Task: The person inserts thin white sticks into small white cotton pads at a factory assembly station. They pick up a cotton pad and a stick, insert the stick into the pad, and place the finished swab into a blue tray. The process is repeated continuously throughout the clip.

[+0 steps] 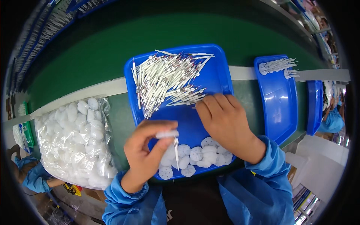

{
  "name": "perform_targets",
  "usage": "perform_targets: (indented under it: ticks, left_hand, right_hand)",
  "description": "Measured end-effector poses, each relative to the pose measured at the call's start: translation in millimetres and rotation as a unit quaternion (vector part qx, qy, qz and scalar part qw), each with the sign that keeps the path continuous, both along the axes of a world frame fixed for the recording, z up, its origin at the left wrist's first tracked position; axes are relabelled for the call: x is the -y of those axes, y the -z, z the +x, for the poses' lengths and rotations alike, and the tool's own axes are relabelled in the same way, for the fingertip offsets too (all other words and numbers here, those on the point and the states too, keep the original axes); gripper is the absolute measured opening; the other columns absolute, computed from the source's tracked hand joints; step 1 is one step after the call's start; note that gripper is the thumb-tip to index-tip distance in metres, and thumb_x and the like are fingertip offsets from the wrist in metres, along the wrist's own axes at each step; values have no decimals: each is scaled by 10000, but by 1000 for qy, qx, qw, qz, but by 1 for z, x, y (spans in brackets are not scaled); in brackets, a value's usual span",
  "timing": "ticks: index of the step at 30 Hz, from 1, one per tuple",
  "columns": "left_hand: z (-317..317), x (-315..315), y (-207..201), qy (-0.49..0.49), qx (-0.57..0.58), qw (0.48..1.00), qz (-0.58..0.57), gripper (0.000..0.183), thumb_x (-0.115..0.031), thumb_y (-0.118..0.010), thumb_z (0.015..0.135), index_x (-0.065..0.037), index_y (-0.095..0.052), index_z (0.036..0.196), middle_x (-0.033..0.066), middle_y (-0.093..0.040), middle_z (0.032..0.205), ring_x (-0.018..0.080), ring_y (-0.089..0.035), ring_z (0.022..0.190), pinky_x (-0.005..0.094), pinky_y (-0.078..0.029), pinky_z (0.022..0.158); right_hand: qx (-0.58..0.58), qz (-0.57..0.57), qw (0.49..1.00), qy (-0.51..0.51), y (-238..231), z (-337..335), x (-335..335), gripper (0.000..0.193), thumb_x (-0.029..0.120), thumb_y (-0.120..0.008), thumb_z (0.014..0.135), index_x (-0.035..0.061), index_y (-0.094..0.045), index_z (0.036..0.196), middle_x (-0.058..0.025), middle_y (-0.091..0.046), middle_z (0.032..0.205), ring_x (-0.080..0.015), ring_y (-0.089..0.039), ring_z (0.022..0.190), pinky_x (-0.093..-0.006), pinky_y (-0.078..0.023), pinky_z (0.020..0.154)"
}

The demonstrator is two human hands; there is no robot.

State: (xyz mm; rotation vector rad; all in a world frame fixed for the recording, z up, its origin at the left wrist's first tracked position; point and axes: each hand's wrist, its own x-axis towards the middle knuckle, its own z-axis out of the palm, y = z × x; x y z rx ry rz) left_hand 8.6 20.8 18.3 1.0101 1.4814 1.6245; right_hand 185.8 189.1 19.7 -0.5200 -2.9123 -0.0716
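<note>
White plastic cap [167, 134], smooth and rounded, sits above the near part of the glossy blue tray [183, 125], a slim pale stick [177, 154] pointing down from it. Dotted, translucent discs [208, 154] line the tray's near edge. A pale mark (too small to read) shows on the dark clothing [191, 200]. Left hand [143, 147] pinches the cap, thumb against fingers. Right hand [228, 119] is curled beside the stick heap [161, 80]; its grip cannot be told.
</note>
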Motion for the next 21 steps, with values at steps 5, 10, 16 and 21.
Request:
perform_targets:
  ticks: [5, 10, 16, 21]
  left_hand:
    - [-8, -17, 9, -7, 24, 999, -36, 346, 95, -691, 998, 9, -719, 1332, 149, -777, 1278, 189, -755, 1132, 274, -601, 873]
    - [-2, -33, 12, 1, 31, 999, -36, 357, 79, -700, 999, -28, -735, 1338, 104, -796, 1263, 162, -758, 1153, 246, -601, 829]
    - [3, -37, 12, -8, 38, 999, -20, 359, 74, -694, 1002, -33, -741, 1342, 106, -792, 1288, 160, -755, 1158, 246, -603, 833]
    - [-1, -37, 16, -16, 21, 1000, -15, 355, 79, -693, 995, -35, -761, 1324, 114, -790, 1296, 133, -749, 1068, 249, -606, 814]
  right_hand:
    - [-96, -155, 983, 22, -6, -2, -15, 250, 65, -828, 697, 114, -690, 899, -42, -719, 952, -265, -708, 924, -413, -546, 888]
    - [-237, -341, 909, -10, -18, -6, -5, 235, 21, -846, 762, 108, -738, 952, -61, -772, 955, -270, -743, 867, -424, -565, 922]
    - [-270, -464, 838, 96, -2, -3, 8, 184, 56, -883, 847, 71, -806, 1013, -63, -785, 877, -157, -730, 709, -299, -574, 672]
    - [-259, -461, 844, 90, 4, 2, 5, 187, 59, -873, 876, 59, -817, 1054, -55, -760, 762, -121, -691, 596, -272, -526, 556]
